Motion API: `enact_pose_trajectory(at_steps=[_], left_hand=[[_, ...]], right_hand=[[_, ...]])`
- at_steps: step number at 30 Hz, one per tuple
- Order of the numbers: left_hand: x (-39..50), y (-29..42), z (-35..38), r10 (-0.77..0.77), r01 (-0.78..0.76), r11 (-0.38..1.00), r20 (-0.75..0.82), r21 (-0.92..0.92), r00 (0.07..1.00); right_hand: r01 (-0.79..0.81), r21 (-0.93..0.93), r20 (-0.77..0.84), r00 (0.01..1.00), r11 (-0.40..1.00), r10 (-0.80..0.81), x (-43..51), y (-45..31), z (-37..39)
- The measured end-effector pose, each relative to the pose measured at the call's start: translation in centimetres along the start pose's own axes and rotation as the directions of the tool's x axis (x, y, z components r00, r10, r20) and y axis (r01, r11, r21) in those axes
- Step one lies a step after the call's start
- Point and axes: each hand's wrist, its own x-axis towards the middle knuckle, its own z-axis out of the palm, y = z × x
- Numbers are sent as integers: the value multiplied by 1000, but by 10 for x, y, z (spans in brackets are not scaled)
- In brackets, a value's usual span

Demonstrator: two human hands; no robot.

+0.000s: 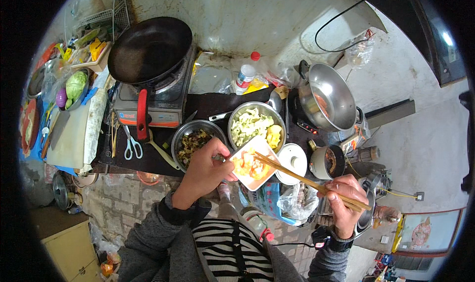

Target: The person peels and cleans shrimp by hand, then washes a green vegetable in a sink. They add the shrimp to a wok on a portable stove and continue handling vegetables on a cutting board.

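My left hand (207, 167) grips the rim of a small white square dish (255, 186), which holds pinkish-orange food pieces (250, 166), perhaps shrimp. A pair of wooden chopsticks (304, 179) is in my right hand (343, 200), their tips at the food in the dish. Just beyond the dish stands a steel bowl (285, 124) with chopped pale-green vegetable (250, 124) and yellow pieces (274, 135). Partly behind my left hand is another steel bowl (177, 135) of dark chopped food. A white lid (293, 162) with a knob lies right of the dish.
A dark wok (150, 50) with a red handle sits on a portable gas stove (152, 109). Scissors (132, 146) and a cutting board (70, 145) lie at left. To the right are a deep steel pot (334, 96) and a small pot (321, 163). A bottle (245, 78) stands behind.
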Motion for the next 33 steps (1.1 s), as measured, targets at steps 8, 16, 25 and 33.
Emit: enact_pose_trajectory(at_steps=[8,16,25,33], left_hand=[[3,4,-4,6,-6,1000,23,25,1000],[7,5,-7,-7,6,1000,50,21,999],[4,11,-4,-19,17,999,41,47,999],[0,12,-1,-33,31,996,28,79,999]], right_hand=[[-130,257,-93,983,958,159,-5,19,5],[-170,456,-107,964,874,243,-9,29,8],[-188,293,-87,971,937,222,-5,18,7],[-147,358,-160,963,922,215,-12,18,3]])
